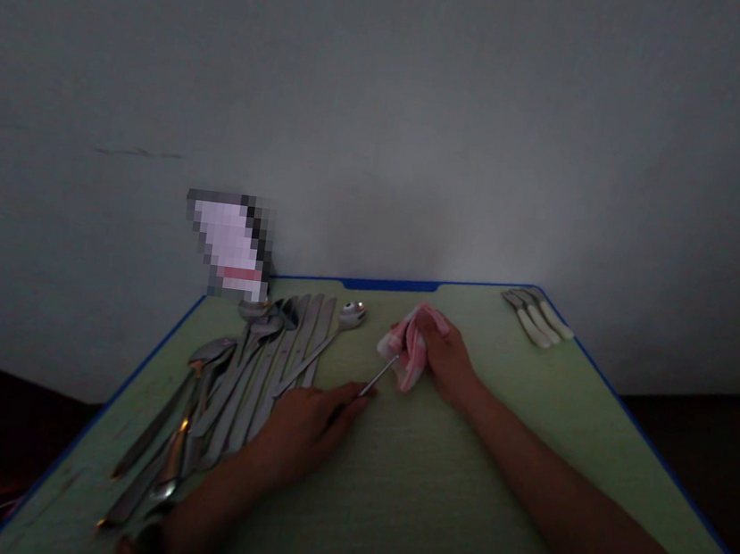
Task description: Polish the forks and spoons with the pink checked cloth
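Slim metal utensil (379, 375) spans the gap between the two hands, above a pale green tabletop (438, 492) with a blue rim. Far left of the grip and low down, the room is dark, with a patch of orange by the table. Beyond both hands, a plain grey wall (389, 118) rises in dim light behind the table. Left of the grip and farther off, a pixelated object (226, 237) stands at the rim. Nearer, just left of the left hand (312, 423), spoons (212, 350) lie in a loose heap beside a row of knives (258, 389); a single spoon (352, 314) slants across them, its bowl beyond that hand. The left hand curls round the utensil's near end, fingers closed on it. The shaft points away and rightward into a pink-and-white cloth (413, 350), which hides its far end. The right hand (448, 350) pinches this cloth. Right of the grip and beyond, light-handled forks (533, 317) lie side by side.
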`<state>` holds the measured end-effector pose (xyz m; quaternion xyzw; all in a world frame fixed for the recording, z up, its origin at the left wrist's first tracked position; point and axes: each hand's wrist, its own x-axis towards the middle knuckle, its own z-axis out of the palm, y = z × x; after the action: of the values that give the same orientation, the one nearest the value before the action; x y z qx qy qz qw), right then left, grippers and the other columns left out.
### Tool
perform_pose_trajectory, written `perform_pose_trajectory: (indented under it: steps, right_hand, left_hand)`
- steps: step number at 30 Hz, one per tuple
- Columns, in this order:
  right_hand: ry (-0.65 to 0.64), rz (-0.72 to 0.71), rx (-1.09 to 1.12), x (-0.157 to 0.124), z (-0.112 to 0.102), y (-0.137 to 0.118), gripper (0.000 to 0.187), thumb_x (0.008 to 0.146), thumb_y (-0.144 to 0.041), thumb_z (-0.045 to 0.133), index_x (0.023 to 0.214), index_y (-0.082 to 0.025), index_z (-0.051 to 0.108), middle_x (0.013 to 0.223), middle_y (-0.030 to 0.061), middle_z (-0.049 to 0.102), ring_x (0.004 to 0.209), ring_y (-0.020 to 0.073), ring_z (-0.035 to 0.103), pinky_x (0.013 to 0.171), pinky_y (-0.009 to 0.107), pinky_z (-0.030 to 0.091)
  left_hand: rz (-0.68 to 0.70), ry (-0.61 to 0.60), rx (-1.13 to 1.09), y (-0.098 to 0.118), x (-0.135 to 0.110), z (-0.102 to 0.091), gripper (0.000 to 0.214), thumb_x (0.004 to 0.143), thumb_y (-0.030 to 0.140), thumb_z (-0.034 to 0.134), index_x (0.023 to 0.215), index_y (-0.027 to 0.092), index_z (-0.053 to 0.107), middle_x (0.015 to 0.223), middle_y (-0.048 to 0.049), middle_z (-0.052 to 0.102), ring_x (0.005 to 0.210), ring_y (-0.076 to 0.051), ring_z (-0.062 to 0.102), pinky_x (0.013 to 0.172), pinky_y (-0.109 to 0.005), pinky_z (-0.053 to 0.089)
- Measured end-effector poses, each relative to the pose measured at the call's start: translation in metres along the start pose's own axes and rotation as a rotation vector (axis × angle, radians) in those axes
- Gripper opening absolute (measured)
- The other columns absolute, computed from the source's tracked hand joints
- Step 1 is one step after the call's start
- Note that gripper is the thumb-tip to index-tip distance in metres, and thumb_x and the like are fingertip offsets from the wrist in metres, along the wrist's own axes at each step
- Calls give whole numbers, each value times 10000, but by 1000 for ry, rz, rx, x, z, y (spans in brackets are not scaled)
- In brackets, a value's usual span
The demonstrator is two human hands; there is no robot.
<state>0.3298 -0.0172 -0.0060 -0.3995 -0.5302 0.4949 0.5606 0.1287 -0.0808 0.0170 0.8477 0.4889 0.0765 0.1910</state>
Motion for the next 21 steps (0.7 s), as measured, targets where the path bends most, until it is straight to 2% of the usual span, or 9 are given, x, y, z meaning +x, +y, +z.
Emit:
perform_pose_trajectory:
  steps: [5, 9, 11, 13, 15, 18, 21]
  right_hand:
    - [60, -33, -105, 1, 0, -1, 253, 706, -425, 625, 773, -186, 577, 752, 13, 634, 706, 155, 574, 695, 283, 447]
    - [135, 15, -189, 3, 1, 3, 360, 598, -370, 721, 881, -191, 588, 819, 19, 651, 763, 173, 593, 749, 307, 448]
    - [200, 14, -197, 3, 2, 4, 372, 619, -387, 711, 919, -202, 590, 868, 25, 652, 801, 176, 590, 779, 313, 442]
    - [232, 1, -181, 2, 2, 3, 294, 696, -439, 645, 870, -207, 598, 849, 24, 648, 786, 169, 577, 757, 300, 441]
    - [208, -5, -146, 0, 2, 2, 298, 772, -497, 548, 765, -203, 594, 742, 19, 633, 697, 157, 556, 673, 282, 439]
    - [135, 17, -61, -1, 1, 2, 403, 808, -550, 475, 650, -194, 581, 594, 18, 590, 561, 140, 512, 568, 273, 418]
    - [97, 86, 113, 1, 0, 5, 408, 799, -556, 486, 676, -189, 614, 599, 29, 603, 554, 149, 535, 567, 284, 436]
  left_hand:
    - [-11, -10, 10, -1, 0, 0, 419, 947, 408, 272, 1226, 249, 541, 797, -36, 713, 703, -176, 667, 629, -243, 447]
    - [-38, -12, 28, 0, 1, 0, 425, 943, 408, 279, 1238, 245, 540, 770, -35, 717, 691, -178, 670, 624, -241, 447]
    - [-39, -11, 22, 0, 0, -1, 429, 945, 410, 277, 1245, 246, 535, 752, -31, 716, 680, -175, 669, 614, -236, 445]
    - [-30, -4, 12, 1, 0, -1, 434, 946, 410, 272, 1259, 243, 522, 748, -29, 715, 671, -171, 667, 603, -233, 444]
    - [-19, 3, 8, 0, 0, 0, 434, 946, 413, 274, 1257, 242, 524, 771, -32, 716, 679, -171, 665, 608, -236, 447]
    - [-14, 2, 10, -1, 1, 0, 427, 943, 420, 281, 1230, 248, 546, 790, -34, 717, 689, -173, 663, 625, -244, 453]
    - [-20, 3, 10, -1, 1, 1, 427, 944, 422, 277, 1219, 247, 553, 785, -36, 716, 683, -174, 661, 626, -246, 454]
